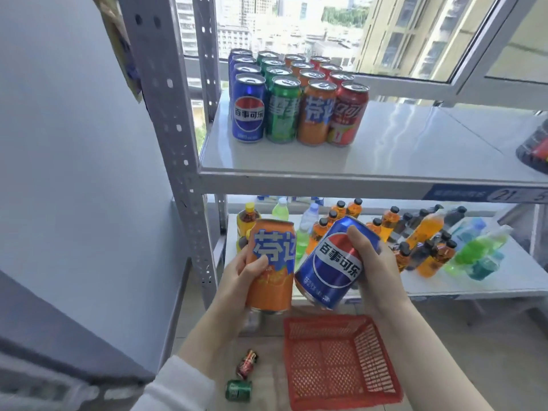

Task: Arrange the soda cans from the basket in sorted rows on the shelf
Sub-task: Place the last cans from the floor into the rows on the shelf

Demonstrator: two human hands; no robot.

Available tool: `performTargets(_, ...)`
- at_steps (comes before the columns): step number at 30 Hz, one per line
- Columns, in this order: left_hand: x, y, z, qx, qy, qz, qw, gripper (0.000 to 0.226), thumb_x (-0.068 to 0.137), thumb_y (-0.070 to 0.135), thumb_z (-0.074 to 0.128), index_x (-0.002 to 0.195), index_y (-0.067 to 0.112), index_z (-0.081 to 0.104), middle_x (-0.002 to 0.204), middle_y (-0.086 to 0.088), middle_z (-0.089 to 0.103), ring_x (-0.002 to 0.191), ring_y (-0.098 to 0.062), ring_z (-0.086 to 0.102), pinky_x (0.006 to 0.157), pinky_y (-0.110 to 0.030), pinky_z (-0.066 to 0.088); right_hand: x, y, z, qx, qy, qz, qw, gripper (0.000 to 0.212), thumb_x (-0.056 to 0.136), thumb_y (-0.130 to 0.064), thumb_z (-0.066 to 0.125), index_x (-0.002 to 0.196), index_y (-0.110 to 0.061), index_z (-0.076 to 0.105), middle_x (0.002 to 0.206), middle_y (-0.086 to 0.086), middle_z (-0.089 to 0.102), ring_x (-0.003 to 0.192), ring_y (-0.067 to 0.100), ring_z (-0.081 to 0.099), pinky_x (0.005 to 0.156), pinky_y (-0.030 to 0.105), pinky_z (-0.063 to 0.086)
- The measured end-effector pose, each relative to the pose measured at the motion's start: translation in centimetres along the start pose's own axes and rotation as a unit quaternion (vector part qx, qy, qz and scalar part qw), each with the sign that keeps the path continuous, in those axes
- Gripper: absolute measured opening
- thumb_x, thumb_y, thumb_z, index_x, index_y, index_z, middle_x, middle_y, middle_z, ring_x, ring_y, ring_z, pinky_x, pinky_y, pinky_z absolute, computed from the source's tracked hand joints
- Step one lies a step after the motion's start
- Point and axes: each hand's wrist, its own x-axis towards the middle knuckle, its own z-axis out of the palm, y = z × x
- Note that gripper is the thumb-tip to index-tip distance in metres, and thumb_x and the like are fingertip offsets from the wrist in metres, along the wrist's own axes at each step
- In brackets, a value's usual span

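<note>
My left hand grips an upright orange soda can. My right hand holds a blue cola can, tilted left so it almost touches the orange one. Both are in front of the lower shelf, above the red basket, which looks empty on the floor. On the upper shelf four sorted rows run front to back: blue cans, green cans, orange cans and red cans. A red can and a green can lie on the floor left of the basket.
The lower shelf carries many bottles, orange, green, blue and dark, some lying down. A grey perforated upright stands at the left, a wall beside it. A dark container sits at the upper shelf's right edge. A window is behind.
</note>
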Motion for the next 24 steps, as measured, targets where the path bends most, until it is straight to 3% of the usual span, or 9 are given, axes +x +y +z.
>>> performTargets(5,2.8,2.7,2.1,0.013,-0.005,0.027,1.000,0.059,0.050,0.044,0.066,0.103,0.019,0.061,0.089,0.000,0.074,0.076,-0.014,0.070,0.058,-0.026,0.054,3.5,-3.2,-0.4,-0.028,-0.039,-0.037,0.998,0.096,0.043,-0.066,0.078,0.114,-0.005,0.056,0.099,0.015,0.067,0.087,0.031,0.067,0.065,0.033,0.052)
performTargets(7,3.8,3.6,3.2,0.026,-0.006,0.037,0.999,0.062,0.048,0.045,0.072,0.103,0.021,0.061,0.091,-0.001,0.074,0.079,-0.015,0.070,0.060,-0.027,0.055,5.0,-4.6,-0.8,-0.025,-0.045,-0.048,0.998,0.082,0.044,-0.060,0.077,0.107,-0.010,0.057,0.089,0.008,0.067,0.080,0.024,0.066,0.063,0.032,0.050)
performTargets(9,4.8,4.3,4.6,0.047,-0.006,0.052,0.998,0.078,0.036,0.055,0.083,0.102,0.022,0.060,0.090,0.001,0.074,0.079,-0.014,0.070,0.061,-0.026,0.055,6.5,-6.0,-1.3,-0.019,-0.057,-0.056,0.997,0.069,0.045,-0.055,0.073,0.100,-0.016,0.058,0.085,0.002,0.068,0.076,0.019,0.066,0.063,0.032,0.050)
performTargets(13,6.8,5.4,7.6,0.049,0.003,0.077,0.996,0.093,0.024,0.063,0.085,0.103,0.020,0.059,0.088,0.002,0.074,0.077,-0.014,0.070,0.060,-0.025,0.054,9.4,-8.9,-2.6,-0.036,-0.099,-0.083,0.991,0.063,0.048,-0.051,0.073,0.100,-0.019,0.058,0.088,0.002,0.069,0.076,0.016,0.068,0.061,0.027,0.053)
performTargets(17,8.6,5.9,9.8,0.050,0.028,0.091,0.994,0.078,0.032,0.049,0.086,0.100,0.022,0.061,0.088,0.002,0.074,0.076,-0.015,0.070,0.059,-0.027,0.054,12.4,-10.8,-3.6,-0.031,-0.128,-0.092,0.987,0.040,0.062,-0.037,0.074,0.095,-0.021,0.058,0.086,0.002,0.068,0.073,0.015,0.068,0.060,0.026,0.055)
performTargets(19,9.6,6.0,10.4,0.055,0.052,0.097,0.992,0.063,0.041,0.042,0.076,0.098,0.022,0.060,0.085,0.004,0.074,0.076,-0.013,0.069,0.061,-0.028,0.055,13.6,-11.4,-3.8,-0.032,-0.134,-0.092,0.986,0.043,0.060,-0.034,0.079,0.095,-0.022,0.058,0.088,0.003,0.068,0.074,0.017,0.068,0.061,0.027,0.055)
performTargets(24,12.1,7.2,10.3,0.071,0.096,0.114,0.986,0.061,0.042,0.043,0.074,0.099,0.024,0.060,0.085,0.006,0.073,0.079,-0.014,0.069,0.068,-0.030,0.054,16.0,-12.5,-3.6,-0.036,-0.134,-0.107,0.984,0.047,0.057,-0.037,0.082,0.096,-0.025,0.058,0.092,0.002,0.067,0.080,0.018,0.067,0.065,0.029,0.055)
